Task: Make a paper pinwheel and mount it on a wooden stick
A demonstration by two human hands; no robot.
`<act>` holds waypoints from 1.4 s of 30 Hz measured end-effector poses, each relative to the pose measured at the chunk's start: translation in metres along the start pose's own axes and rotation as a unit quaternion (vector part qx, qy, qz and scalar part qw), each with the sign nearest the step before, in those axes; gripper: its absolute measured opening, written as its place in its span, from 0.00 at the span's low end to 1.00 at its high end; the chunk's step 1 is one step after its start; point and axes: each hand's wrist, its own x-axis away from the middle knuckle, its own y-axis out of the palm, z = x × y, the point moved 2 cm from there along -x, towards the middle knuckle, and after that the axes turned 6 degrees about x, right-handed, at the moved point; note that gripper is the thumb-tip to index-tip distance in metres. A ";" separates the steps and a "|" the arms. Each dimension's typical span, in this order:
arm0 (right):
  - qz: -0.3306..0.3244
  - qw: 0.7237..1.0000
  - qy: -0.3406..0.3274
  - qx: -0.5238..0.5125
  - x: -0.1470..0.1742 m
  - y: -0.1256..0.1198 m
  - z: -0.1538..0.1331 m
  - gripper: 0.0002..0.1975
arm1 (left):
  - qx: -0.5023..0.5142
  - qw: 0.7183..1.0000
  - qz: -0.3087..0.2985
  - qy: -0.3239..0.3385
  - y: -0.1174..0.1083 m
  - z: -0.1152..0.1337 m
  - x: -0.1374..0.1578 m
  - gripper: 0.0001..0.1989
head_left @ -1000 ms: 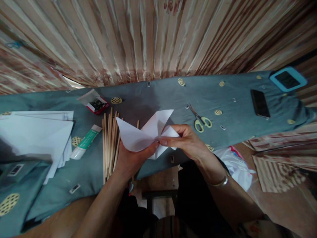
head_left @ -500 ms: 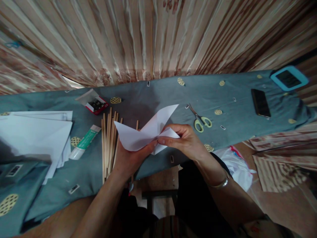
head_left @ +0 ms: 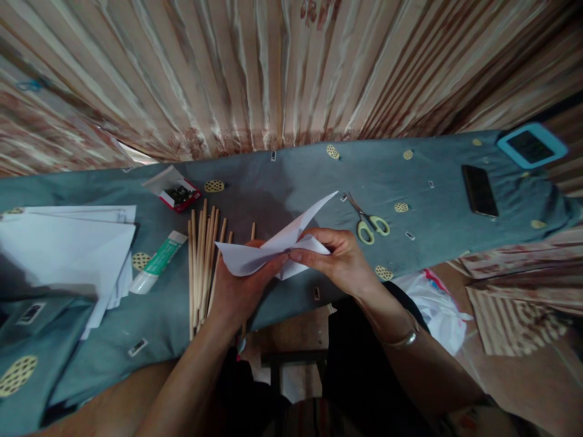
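Both hands hold a folded white paper pinwheel [head_left: 255,258] above the front edge of the table. My left hand [head_left: 237,291] grips its left side, with the thumb pressed near the centre. My right hand [head_left: 339,255] pinches the right side, thumb and fingers closed on a paper flap beside the centre. One paper point rises up to the right, another sticks out to the left. The fingers behind the paper are mostly hidden. Several wooden sticks [head_left: 200,267] lie just left of and partly behind my left hand.
Green-handled scissors [head_left: 371,224] lie right of the paper. At the left are a glue tube [head_left: 158,262], an open box of small dark pieces [head_left: 179,193] and a paper stack [head_left: 64,243]. A phone [head_left: 480,190] and a blue-framed device [head_left: 532,145] lie far right.
The paper has tilted and flattened in my hands: its left flap sits lower and its upper point leans further right. Both hands keep their grip and have barely moved.
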 end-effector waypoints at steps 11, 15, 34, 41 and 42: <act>0.015 0.998 -0.028 0.046 -0.001 0.001 0.000 0.11 | -0.006 0.999 0.033 0.007 -0.001 -0.005 0.001 0.14; 0.011 0.998 -0.034 0.052 -0.002 0.001 -0.003 0.12 | 0.002 0.999 0.030 0.016 0.000 -0.002 0.001 0.12; 0.006 0.998 -0.053 0.039 -0.004 0.005 -0.005 0.10 | 0.014 0.998 0.058 0.018 0.002 0.001 0.001 0.11; 0.015 0.997 -0.048 0.052 -0.003 0.005 -0.005 0.11 | -0.002 0.998 0.055 0.010 0.000 -0.001 0.002 0.10; 0.016 0.997 -0.050 0.052 -0.002 0.005 -0.005 0.11 | -0.005 0.998 0.056 0.009 0.000 0.000 0.002 0.10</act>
